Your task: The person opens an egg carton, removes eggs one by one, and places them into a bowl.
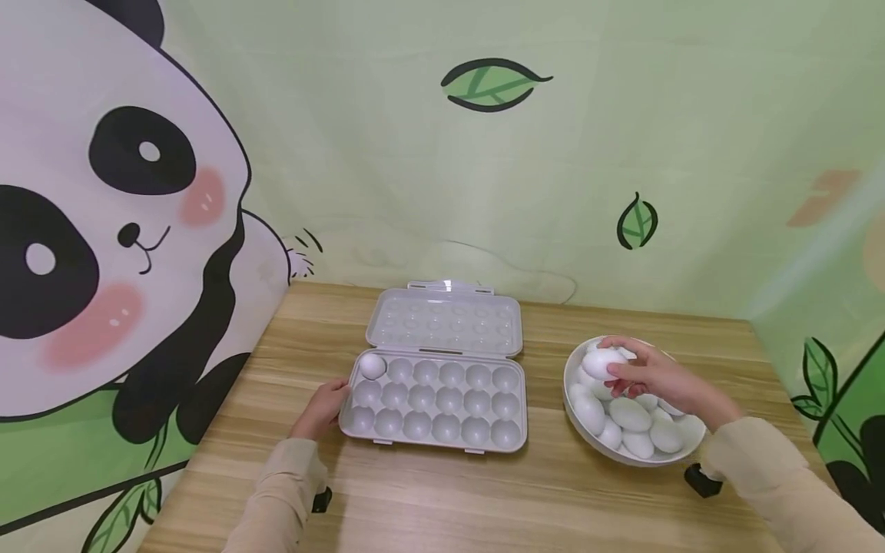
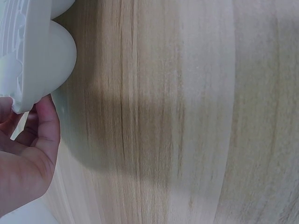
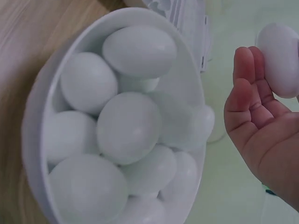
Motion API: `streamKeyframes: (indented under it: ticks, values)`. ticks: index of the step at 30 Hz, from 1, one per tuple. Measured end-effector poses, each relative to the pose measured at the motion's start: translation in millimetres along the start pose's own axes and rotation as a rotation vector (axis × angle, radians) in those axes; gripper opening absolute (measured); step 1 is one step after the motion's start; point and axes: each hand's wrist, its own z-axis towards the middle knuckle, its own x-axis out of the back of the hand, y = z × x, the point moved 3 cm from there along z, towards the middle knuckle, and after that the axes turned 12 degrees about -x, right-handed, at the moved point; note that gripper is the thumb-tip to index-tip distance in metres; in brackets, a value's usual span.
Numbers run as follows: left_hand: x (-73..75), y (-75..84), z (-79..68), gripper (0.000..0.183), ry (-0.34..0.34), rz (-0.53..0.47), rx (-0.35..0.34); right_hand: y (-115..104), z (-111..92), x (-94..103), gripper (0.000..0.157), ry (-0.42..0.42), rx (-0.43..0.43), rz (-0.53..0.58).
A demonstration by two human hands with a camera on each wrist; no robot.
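Note:
My right hand point(image 1: 657, 376) pinches a white egg point(image 1: 600, 363) between thumb and fingers, above a white bowl point(image 1: 577, 421) heaped with eggs. In the right wrist view that egg point(image 3: 279, 60) is up beside the bowl's rim, partly cut off by the frame. An open plastic egg box point(image 1: 435, 401) lies left of the bowl, its lid point(image 1: 445, 316) folded back. One egg point(image 1: 372, 365) sits in its far left cup. My left hand point(image 1: 323, 407) grips the box's left edge; in the left wrist view its fingers point(image 2: 48, 126) curl under the rim.
A wooden table point(image 1: 442, 507) carries both the box and the bowl. Behind it hangs a green printed cloth point(image 1: 387, 192) with leaves, and a large panda point(image 1: 159, 269) is printed at the left.

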Motion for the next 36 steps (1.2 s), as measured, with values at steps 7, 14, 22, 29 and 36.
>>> streamKeyframes:
  ticks: [7,14,22,29,36]
  values:
    - [-0.2,0.2,-0.1,0.039,0.007,-0.005,0.003,21.2,-13.2,6.6,0.027,-0.020,-0.053,-0.063]
    - [0.0,1.4,-1.5,0.039,0.001,0.003,0.003,36.2,-21.0,8.0,0.038,-0.014,-0.116,-0.169]
    - [0.3,0.8,-1.6,0.040,-0.007,-0.012,0.002,41.1,-23.7,-1.6,0.038,-0.057,-0.098,-0.342]
    - [2.9,-21.4,11.4,0.039,-0.030,-0.059,-0.061,41.7,-22.3,-9.3,0.037,-0.063,-0.066,-0.444]
    - [0.0,-5.5,3.5,0.040,-0.007,-0.004,-0.001,39.7,-24.9,-15.3,0.035,-0.045,-0.071,-0.520]
